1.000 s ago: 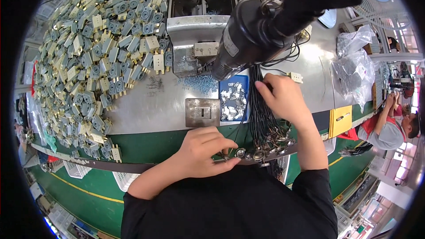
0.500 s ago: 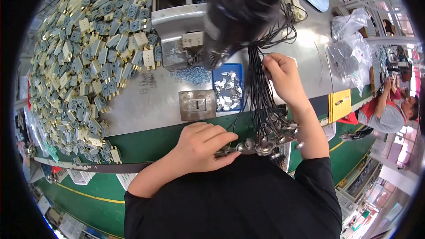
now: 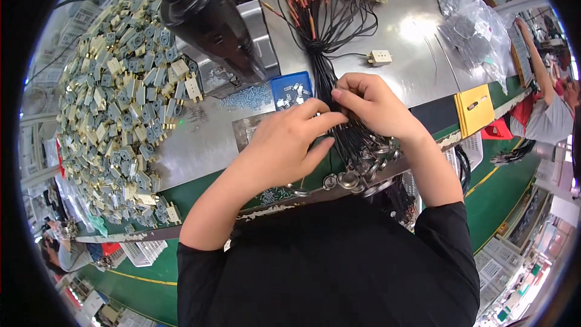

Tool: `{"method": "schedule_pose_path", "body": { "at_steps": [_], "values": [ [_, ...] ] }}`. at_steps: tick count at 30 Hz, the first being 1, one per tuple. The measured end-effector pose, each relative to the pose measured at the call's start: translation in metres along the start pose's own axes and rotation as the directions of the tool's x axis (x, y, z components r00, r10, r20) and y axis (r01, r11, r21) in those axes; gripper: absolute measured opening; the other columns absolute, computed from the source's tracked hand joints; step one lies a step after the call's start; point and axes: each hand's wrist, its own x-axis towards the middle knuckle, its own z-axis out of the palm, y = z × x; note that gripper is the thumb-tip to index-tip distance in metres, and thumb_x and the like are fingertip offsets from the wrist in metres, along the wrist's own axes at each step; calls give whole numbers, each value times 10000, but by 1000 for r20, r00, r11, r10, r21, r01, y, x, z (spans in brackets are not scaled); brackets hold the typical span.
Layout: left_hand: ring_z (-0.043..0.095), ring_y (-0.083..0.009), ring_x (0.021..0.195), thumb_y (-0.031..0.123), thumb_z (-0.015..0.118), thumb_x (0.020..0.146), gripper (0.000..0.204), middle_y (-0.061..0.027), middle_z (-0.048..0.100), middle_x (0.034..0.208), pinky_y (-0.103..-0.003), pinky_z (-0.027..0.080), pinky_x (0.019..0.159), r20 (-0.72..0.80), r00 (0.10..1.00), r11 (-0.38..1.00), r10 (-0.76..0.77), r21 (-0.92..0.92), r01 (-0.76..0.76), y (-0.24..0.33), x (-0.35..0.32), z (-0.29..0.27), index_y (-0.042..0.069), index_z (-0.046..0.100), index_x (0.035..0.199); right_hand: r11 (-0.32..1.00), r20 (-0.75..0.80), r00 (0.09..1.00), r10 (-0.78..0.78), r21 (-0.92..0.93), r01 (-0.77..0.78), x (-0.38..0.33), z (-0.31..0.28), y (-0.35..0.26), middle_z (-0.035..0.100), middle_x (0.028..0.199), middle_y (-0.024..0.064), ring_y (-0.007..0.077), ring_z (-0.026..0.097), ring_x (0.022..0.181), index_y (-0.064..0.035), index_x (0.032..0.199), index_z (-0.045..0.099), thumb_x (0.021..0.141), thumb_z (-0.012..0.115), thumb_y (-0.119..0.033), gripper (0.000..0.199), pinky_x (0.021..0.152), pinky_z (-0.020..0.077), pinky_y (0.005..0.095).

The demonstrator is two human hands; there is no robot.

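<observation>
A bundle of thin black cables (image 3: 327,74) runs down the bench, knotted near its copper-coloured ends. Round metal parts (image 3: 348,180) hang at its lower end by the bench edge. My right hand (image 3: 378,108) is closed in a pinch at the bundle's right side, on what looks like a black cable. From the left, my left hand (image 3: 289,135) reaches to the cables, thumb and fingers apart; whether its fingertips touch a strand is unclear. Partly behind this hand lie a blue tray (image 3: 276,89) of small metal pieces and a metal fixture block (image 3: 241,130).
A large heap of grey and cream plug parts (image 3: 115,115) covers the left side. An electric screwdriver (image 3: 209,21) hangs above loose screws (image 3: 254,97). A cream plug (image 3: 380,57), a yellow pad (image 3: 475,109) and plastic bags (image 3: 484,48) lie rightward. Another person (image 3: 551,109) works at far right.
My left hand has moved up from the round metal parts to the middle of the cables. My right hand still pinches at the bundle. The view has shifted, showing the copper-coloured ends.
</observation>
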Motion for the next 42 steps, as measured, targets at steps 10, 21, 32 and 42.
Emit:
{"method": "schedule_pose_path", "body": {
  "at_steps": [10, 21, 32, 42],
  "values": [
    [669, -302, 876, 97, 809, 805, 223, -77, 652, 1002, -411, 532, 734, -59, 978, 968, 202, 163, -190, -10, 16, 23, 103, 720, 1009, 968, 112, 993, 43, 242, -69, -16, -1, 0, 609, 807, 16, 67, 565, 625, -14, 1072, 531, 1083, 540, -79, 66, 575, 451, 225],
    [671, -311, 839, 124, 766, 747, 144, -93, 655, 925, -402, 534, 708, 174, 984, 986, 34, -167, -4, -2, 2, 14, 53, 691, 847, 900, 116, 992, 47, 426, -93, -23, -10, 2, 603, 816, 14, 56, 548, 646, -31, 1075, 526, 1045, 589, -85, 89, 579, 419, 206],
    [664, -288, 809, 314, 827, 657, 437, -69, 684, 927, -399, 493, 738, 210, 975, 998, 67, -24, -63, 5, -13, 17, 92, 702, 1012, 952, 197, 977, 81, 275, -134, -51, -19, 0, 601, 836, 18, 69, 602, 678, -15, 1127, 492, 984, 646, 28, 215, 619, 515, 237],
    [661, -231, 848, 390, 846, 712, 567, -21, 634, 905, -390, 441, 809, 219, 968, 968, 122, 188, -165, 8, -18, 35, 161, 669, 1200, 988, 78, 993, -89, -116, 98, -56, -6, -10, 460, 740, 5, 85, 426, 669, 22, 1511, 503, 975, 624, 7, 550, 624, 399, 268]
  ]
}}
